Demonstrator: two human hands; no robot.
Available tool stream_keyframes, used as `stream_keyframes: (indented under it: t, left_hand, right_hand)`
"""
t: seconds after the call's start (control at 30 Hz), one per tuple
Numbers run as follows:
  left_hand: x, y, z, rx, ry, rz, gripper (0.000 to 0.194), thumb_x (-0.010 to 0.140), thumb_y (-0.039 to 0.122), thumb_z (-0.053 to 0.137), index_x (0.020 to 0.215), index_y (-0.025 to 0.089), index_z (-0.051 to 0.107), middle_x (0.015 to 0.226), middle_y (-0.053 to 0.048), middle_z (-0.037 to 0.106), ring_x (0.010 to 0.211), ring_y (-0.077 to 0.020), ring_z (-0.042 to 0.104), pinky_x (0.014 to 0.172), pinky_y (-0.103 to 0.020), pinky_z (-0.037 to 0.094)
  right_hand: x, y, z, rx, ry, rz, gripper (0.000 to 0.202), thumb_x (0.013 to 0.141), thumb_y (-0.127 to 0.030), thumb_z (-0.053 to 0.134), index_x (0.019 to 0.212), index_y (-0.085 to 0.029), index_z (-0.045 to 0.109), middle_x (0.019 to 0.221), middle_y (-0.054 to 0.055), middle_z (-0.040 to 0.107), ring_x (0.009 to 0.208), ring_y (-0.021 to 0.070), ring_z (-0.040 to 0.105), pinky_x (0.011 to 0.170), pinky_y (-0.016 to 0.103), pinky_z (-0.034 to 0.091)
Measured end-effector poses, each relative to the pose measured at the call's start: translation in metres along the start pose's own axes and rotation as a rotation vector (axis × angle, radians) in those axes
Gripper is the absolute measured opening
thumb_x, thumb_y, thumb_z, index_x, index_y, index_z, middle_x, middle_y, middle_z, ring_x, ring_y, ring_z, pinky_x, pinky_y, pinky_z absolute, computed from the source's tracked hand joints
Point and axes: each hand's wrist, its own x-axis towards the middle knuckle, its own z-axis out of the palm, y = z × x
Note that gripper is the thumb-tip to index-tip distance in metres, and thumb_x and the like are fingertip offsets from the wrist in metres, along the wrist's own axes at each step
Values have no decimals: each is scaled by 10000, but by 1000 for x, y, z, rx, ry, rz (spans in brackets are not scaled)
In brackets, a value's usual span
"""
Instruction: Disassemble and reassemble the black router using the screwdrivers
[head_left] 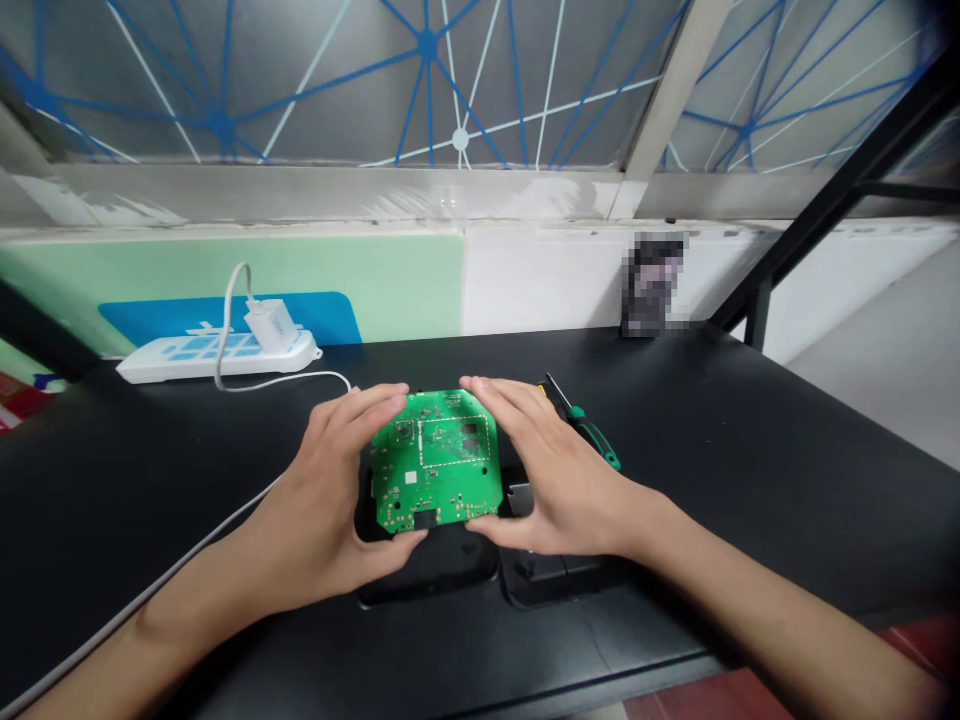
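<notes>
The green circuit board (442,490) was held, uncovered, above one black casing part (431,580); whether they touched could not be told. The left hand (322,490) and right hand (551,465) shared the grip, spread to its edges, fingers far, thumbs near. Uncovering looked done; the other casing part (544,590) lay separate, unjoined. Beyond, a green-handled screwdriver (596,440) rested unheld on the surface (750,480).

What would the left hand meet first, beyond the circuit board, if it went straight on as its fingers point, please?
Probably the right hand, whose fingers face it along the far edge of the green circuit board, though depth is unclear here.
</notes>
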Motion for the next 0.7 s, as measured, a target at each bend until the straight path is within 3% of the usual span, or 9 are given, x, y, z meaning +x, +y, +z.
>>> stream_keyframes:
  t: [0.3,0.53,0.7]
  left_hand:
    - [0,-2,-3,28,32,0,982,778,274,812,1578,238,244,1503,-157,441,1383,-386,433,1145,-588,395]
    - [1,-3,-3,48,22,9,964,796,289,800,1579,237,240,1512,-162,438,1397,-396,433,1145,-609,403]
    - [-1,-3,-1,48,5,-24,947,834,308,745,1595,340,181,1559,-91,391,1437,-393,399,1176,-639,383]
  right_hand:
    - [-1,7,-3,46,27,18,1109,811,-529,753,1622,-133,108,1584,228,388,1486,337,370,1197,558,417]
    - [0,7,-2,72,66,-11,1109,819,-475,768,1626,-141,84,1590,224,409,1486,312,397,1203,535,416]
    - [0,6,-2,78,95,-7,1112,818,-461,772,1631,-169,72,1584,218,426,1485,315,410,1186,557,425]
